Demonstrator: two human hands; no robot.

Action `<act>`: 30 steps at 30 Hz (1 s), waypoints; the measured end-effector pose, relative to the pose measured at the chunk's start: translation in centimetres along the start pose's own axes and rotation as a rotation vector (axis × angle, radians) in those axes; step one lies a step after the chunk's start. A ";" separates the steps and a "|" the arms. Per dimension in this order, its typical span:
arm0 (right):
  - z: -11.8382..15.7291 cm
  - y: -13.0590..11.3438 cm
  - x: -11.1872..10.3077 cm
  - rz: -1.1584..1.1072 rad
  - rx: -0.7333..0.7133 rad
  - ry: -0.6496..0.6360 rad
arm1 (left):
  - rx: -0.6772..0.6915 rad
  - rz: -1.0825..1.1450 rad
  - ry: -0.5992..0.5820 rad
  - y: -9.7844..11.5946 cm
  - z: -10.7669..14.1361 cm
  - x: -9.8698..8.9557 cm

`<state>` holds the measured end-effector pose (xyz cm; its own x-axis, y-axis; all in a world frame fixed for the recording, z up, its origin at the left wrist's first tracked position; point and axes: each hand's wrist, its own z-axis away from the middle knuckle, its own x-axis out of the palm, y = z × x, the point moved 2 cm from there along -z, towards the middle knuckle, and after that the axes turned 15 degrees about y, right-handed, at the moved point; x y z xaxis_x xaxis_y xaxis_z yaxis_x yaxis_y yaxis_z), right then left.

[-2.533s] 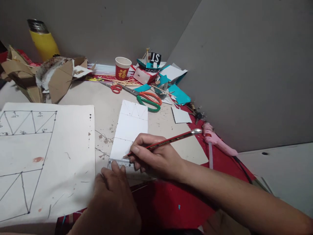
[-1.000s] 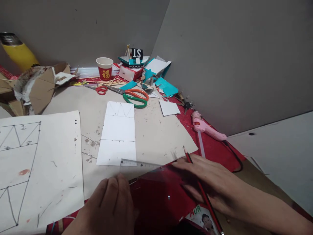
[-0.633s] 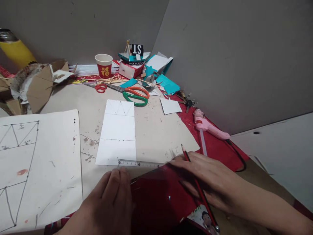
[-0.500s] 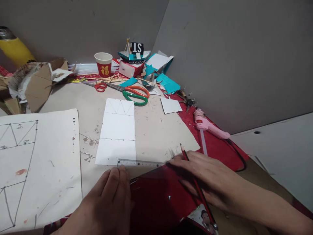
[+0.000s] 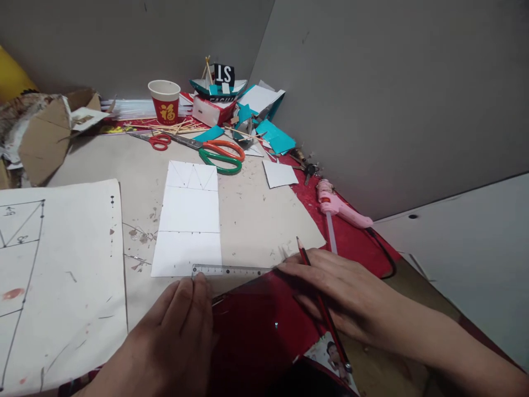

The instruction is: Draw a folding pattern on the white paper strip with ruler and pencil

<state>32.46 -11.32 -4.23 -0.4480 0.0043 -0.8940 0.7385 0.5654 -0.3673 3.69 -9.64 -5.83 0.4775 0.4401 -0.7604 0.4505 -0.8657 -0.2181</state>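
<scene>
- The white rectangular card lies flat on the beige-covered worktop, crossed by two thin dark lines, with a zigzag along its far end and small dots near the lower line.
- The clear plastic ruler overlaps its near edge.
- The left hand is outstretched, fingertips on the ruler's left end.
- The right hand holds a red-and-black pencil, point up.

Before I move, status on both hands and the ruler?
Left hand on ruler's left end. Right hand holding pencil, at ruler's right end. Ruler overlaps white card's bottom edge. Orange-and-green scissors beyond card, clear of ruler.
</scene>
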 end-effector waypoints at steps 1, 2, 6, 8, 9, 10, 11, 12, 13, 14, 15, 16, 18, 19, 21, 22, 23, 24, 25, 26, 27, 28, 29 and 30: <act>0.0 0.0 0.0 -0.001 -0.002 0.004 | 0.000 0.002 -0.005 0.0 0.0 0.0; 0.0 0.0 0.0 -0.002 -0.002 0.008 | -0.002 0.001 0.001 0.0 0.0 0.0; 0.2 0.2 -0.1 0.005 0.009 -0.003 | -0.014 0.021 0.011 -0.1 0.2 0.0; 0.4 0.3 -0.1 0.011 0.010 -0.004 | -0.013 0.039 -0.003 -0.2 0.3 0.1; 0.5 0.3 -0.1 0.014 0.009 0.001 | -0.009 0.048 -0.015 -0.2 0.3 0.1; 0.5 0.4 -0.1 0.015 0.003 0.008 | -0.007 0.052 -0.015 -0.2 0.3 0.1; 0.5 0.4 -0.1 0.014 -0.004 0.015 | -0.005 0.056 -0.008 -0.3 0.4 0.1; 0.6 0.5 -0.2 0.013 -0.011 0.022 | -0.007 0.058 -0.004 -0.3 0.5 0.2; 0.6 0.5 -0.2 0.012 -0.018 0.030 | -0.013 0.057 -0.003 -0.3 0.6 0.2; 0.6 0.5 -0.3 0.013 -0.024 0.035 | -0.012 0.058 -0.009 -0.3 0.7 0.3; 0.5 0.5 -0.3 0.015 -0.028 0.040 | -0.005 0.062 -0.022 -0.2 0.9 0.5; 0.5 0.5 -0.4 0.020 -0.029 0.043 | 0.008 0.072 -0.043 -0.2 1.0 0.6; 0.4 0.5 -0.7 0.033 -0.028 0.049 | 0.020 0.090 -0.071 -0.1 1.3 0.9; 0.3 0.6 -0.8 0.039 -0.026 0.050 | 0.019 0.096 -0.076 -0.1 1.3 0.9; 0.2 0.7 -1.1 0.049 -0.026 0.041 | 0.001 0.087 -0.074 -0.2 1.1 0.9; 0.1 0.8 -1.3 0.055 -0.028 0.036 | -0.005 0.080 -0.072 -0.3 1.0 0.8; 0.0 0.9 -1.4 0.060 -0.035 0.034 | -0.007 0.075 -0.076 -0.4 0.8 0.7; -0.1 0.9 -1.5 0.066 -0.044 0.031 | -0.004 0.072 -0.077 -0.4 0.7 0.7; -0.2 1.0 -1.5 0.070 -0.053 0.028 | -0.003 0.067 -0.072 -0.4 0.6 0.7; -0.4 1.0 -1.6 0.074 -0.063 0.026 | -0.005 0.062 -0.061 -0.4 0.6 0.7; -0.6 1.0 -1.6 0.077 -0.070 0.022 | -0.005 0.057 -0.048 -0.4 0.7 0.7; -0.8 0.9 -1.7 0.079 -0.074 0.016 | -0.001 0.051 -0.038 -0.3 0.8 0.8; -1.0 0.8 -1.7 0.080 -0.075 0.008 | 0.004 0.047 -0.034 -0.2 1.0 0.9; -1.1 0.8 -1.7 0.082 -0.074 0.001 | 0.009 0.047 -0.039 -0.1 1.2 1.1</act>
<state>33.25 -9.97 -2.72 -0.3881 0.0542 -0.9200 0.7337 0.6222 -0.2728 3.26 -9.35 -7.36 0.4678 0.3897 -0.7933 0.4214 -0.8873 -0.1874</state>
